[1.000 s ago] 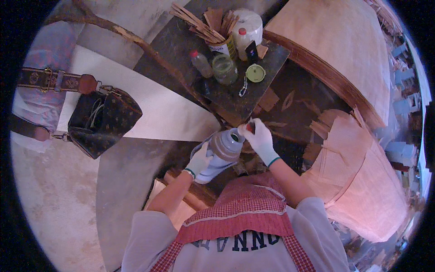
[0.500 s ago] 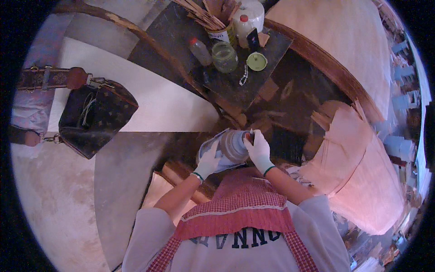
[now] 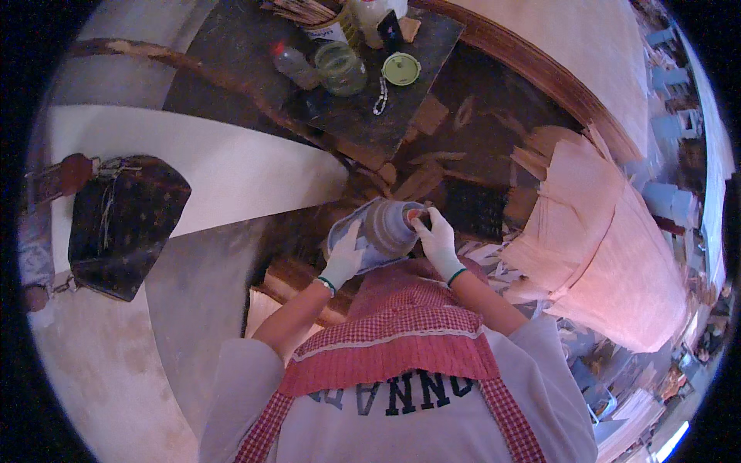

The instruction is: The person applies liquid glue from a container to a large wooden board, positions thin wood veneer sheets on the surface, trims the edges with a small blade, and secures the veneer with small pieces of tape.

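White gloves with green cuffs cover both my hands, which hold a blue-grey rounded object (image 3: 386,231) with brownish rings, close in front of my red checked apron (image 3: 401,324). My left hand (image 3: 343,256) has its fingers stretched along the object's left side, the thumb apart. At the other end, my right hand (image 3: 438,243) pinches near a small red part (image 3: 414,216). The underside of the object is hidden, and its exact kind cannot be made out.
Ahead, a dark board carries a glass jar (image 3: 340,71), a green lid (image 3: 400,69), a red-capped bottle (image 3: 295,65) and a can of wood strips (image 3: 328,31). A dark handbag (image 3: 127,224) lies left on a white sheet (image 3: 239,150). Thin wood sheets (image 3: 594,239) are piled right.
The view has shifted, so the surroundings sit further left and higher. The held object has tilted slightly, showing more of its red end. Both hands stay on it.
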`<state>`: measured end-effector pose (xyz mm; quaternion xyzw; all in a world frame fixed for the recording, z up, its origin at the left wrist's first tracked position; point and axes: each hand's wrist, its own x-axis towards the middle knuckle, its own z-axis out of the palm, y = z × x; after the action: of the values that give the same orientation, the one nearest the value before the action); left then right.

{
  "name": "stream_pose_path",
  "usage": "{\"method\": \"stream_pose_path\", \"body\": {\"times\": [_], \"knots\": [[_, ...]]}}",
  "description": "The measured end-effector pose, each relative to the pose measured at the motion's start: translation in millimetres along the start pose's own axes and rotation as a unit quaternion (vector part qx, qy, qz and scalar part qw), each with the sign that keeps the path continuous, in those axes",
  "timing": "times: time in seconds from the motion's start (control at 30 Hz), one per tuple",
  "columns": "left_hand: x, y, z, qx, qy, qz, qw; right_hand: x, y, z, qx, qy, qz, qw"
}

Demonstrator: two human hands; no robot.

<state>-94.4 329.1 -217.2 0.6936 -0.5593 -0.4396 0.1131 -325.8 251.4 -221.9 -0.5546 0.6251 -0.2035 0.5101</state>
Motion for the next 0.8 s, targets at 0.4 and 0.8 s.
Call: {"method": "stream_pose_path", "body": {"times": [0.4,0.8], "knots": [[84.2,-34.1,64.9,-0.058,0.036,-0.062,0.996,-9.9,95.7,-25.5,-0.137,0.074,0.047,0.987],[236.4,-68.0,219.2,-0.154,0.149,-0.141,0.967,-104.0,226.8,12.8,-0.402,-0.203,0.194,0.871]]}}
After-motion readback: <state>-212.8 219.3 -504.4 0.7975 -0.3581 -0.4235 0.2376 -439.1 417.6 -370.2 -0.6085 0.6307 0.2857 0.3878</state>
